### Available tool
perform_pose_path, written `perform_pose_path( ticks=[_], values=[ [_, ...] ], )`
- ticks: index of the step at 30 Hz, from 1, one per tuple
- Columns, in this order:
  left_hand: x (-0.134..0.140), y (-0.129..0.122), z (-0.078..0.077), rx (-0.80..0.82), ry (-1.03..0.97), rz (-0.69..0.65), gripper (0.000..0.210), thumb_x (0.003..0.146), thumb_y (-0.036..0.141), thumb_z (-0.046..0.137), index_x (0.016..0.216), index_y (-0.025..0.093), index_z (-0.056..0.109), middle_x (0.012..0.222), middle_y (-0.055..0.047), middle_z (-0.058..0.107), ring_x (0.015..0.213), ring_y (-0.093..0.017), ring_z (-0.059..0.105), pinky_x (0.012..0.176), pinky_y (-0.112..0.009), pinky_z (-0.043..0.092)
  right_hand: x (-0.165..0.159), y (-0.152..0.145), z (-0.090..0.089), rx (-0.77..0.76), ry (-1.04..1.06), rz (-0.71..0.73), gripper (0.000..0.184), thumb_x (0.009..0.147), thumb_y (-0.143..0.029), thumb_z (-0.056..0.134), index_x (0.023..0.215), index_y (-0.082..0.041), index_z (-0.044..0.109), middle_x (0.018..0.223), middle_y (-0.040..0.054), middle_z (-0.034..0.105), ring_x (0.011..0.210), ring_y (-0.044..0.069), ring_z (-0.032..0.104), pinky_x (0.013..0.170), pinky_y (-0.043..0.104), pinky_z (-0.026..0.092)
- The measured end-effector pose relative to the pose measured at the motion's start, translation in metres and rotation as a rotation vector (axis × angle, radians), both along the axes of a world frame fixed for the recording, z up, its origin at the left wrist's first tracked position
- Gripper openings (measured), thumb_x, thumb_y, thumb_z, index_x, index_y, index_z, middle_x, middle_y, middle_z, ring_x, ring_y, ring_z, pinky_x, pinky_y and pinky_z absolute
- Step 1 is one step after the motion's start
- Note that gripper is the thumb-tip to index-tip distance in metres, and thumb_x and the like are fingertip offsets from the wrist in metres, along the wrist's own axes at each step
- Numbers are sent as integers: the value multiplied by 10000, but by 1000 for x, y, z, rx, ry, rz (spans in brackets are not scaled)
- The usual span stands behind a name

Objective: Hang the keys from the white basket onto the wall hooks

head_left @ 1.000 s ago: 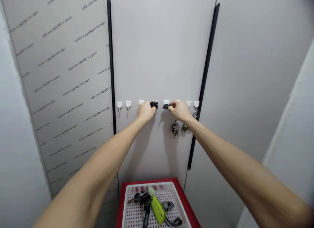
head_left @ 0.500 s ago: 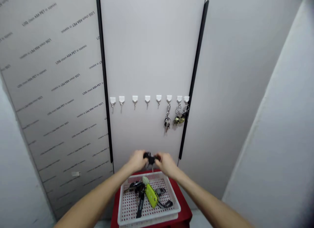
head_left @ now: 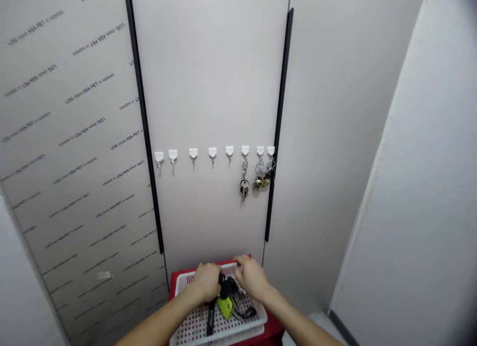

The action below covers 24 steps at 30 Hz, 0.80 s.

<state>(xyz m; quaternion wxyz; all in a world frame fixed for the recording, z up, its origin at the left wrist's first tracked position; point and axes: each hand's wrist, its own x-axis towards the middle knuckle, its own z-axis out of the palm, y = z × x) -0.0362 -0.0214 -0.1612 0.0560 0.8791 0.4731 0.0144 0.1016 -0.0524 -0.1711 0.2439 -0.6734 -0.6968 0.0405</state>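
Note:
A white perforated basket (head_left: pixel 178 286) holds several sets of keys with fobs. My left hand (head_left: pixel 207 283) reaches into it, its fingers closed on a black bunch of keys (head_left: pixel 225 286). To the right of that bunch is my right hand (head_left: pixel 252 277), over the basket's far right side, thumb and fingers apart. Below the hands lie a yellow-green key fob cover (head_left: pixel 225 307), a black printed strap (head_left: pixel 210 318) and a looped black strap (head_left: pixel 246 313). The hands partly cover the other keys in the basket.
A row of several white hooks (head_left: pixel 212 152) is fixed to the pale panel ahead. Keys (head_left: pixel 244 187) and brass-coloured keys (head_left: pixel 258 182) hang from the hooks at the right. Black vertical strips (head_left: pixel 145 122) edge the panel. Beneath the basket stands a red stool or table (head_left: pixel 274 331).
Both hands have come down with the black key bunch from above the basket's far edge into the basket. My right hand has come away from the bunch. The view has shifted slightly.

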Motion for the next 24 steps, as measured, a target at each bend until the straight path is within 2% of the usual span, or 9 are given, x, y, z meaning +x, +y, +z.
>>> perform_pose_path(
  ticks=[2,4,7,9,11,14,17,24],
  values=[
    [7,9,18,-41,-41,-8,324,560,180,445,875,182,520,909,-75,557,847,-209,494,718,-308,362,17,11,29,112,45,-57,313,645,-199,356,905,-139,520,847,66,552,713,138,500,667,233,354],
    [20,21,43,-29,-170,2,372,575,229,452,942,176,484,956,-74,534,864,-193,484,721,-280,366,36,24,68,275,88,-138,332,661,-239,357,934,-115,497,850,73,541,676,124,490,672,234,357],
    [50,39,86,109,-452,40,416,616,302,430,1002,145,435,1001,-81,500,900,-167,455,749,-246,349,57,43,128,502,149,-274,362,666,-303,361,956,-119,477,875,72,526,695,121,483,681,240,358],
    [73,50,113,206,-632,94,440,632,333,418,1027,140,403,1022,-84,479,918,-159,438,759,-243,340,65,53,159,562,154,-379,372,661,-348,365,945,-140,486,868,71,529,741,141,483,677,258,359],
    [93,58,132,249,-761,159,454,629,356,421,1034,154,387,1024,-76,475,924,-161,431,754,-253,342,68,61,180,552,141,-452,375,653,-381,371,927,-161,501,867,72,533,780,164,484,661,274,361],
    [114,66,147,219,-858,232,433,622,375,426,1009,182,400,982,-55,506,896,-164,450,719,-264,360,69,70,193,473,107,-511,357,646,-399,381,889,-179,523,867,77,539,783,184,495,625,284,365],
    [124,73,152,175,-882,272,357,630,374,418,941,203,453,924,-40,541,847,-156,479,684,-255,371,70,75,195,420,66,-556,308,647,-382,386,820,-188,551,840,80,549,753,186,510,593,280,365],
    [129,77,162,35,-899,239,241,627,324,423,775,197,564,789,-33,593,721,-138,521,584,-222,381,75,75,202,418,49,-575,251,657,-315,364,716,-196,578,722,65,582,679,158,523,533,236,356]
  ],
)
